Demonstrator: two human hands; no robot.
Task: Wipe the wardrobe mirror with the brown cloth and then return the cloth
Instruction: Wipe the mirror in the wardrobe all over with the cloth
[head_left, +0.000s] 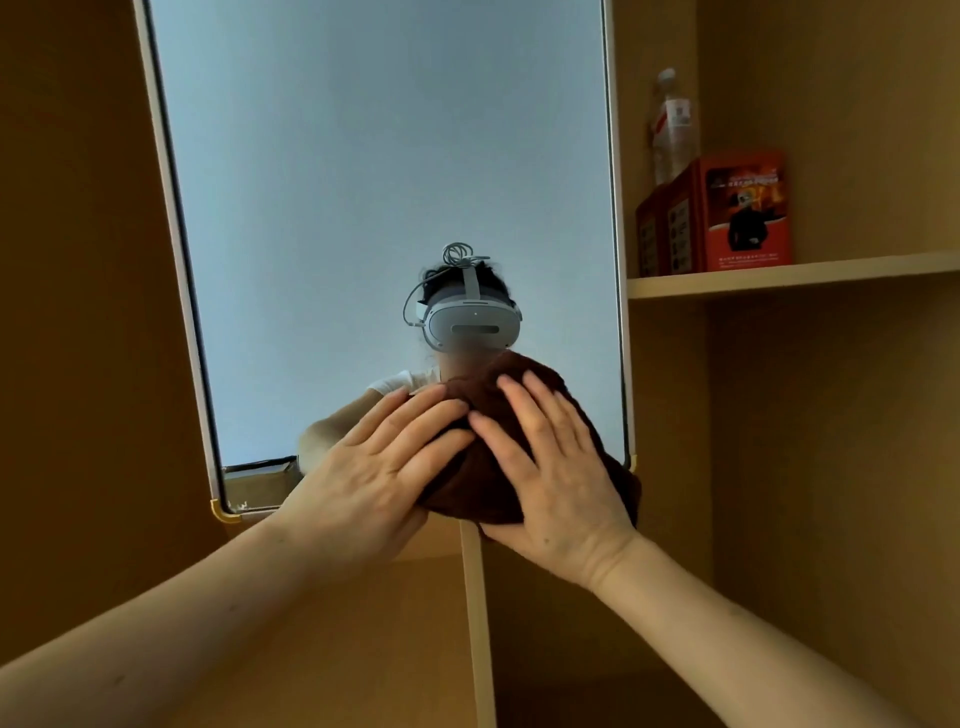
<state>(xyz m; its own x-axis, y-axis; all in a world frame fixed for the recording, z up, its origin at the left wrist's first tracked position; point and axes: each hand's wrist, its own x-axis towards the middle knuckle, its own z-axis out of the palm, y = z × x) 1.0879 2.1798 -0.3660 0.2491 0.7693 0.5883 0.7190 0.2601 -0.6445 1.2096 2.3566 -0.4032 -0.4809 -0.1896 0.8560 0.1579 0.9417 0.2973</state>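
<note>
The wardrobe mirror (337, 182) is tall, with a pale frame and yellow corner caps, and it fills the upper middle of the head view. A bunched brown cloth (483, 483) is pressed against its lower right part, overlapping the bottom edge. My left hand (374, 467) lies flat on the cloth's left side with fingers spread. My right hand (550, 467) presses on the cloth's right side, fingers pointing up. The glass reflects a person with a headset, partly hidden behind the cloth.
To the right of the mirror, a wooden shelf (789, 275) carries a red box (727, 213) and a clear plastic bottle (672, 124). A pale vertical divider (478, 623) runs down below the mirror. Brown wardrobe panels surround everything.
</note>
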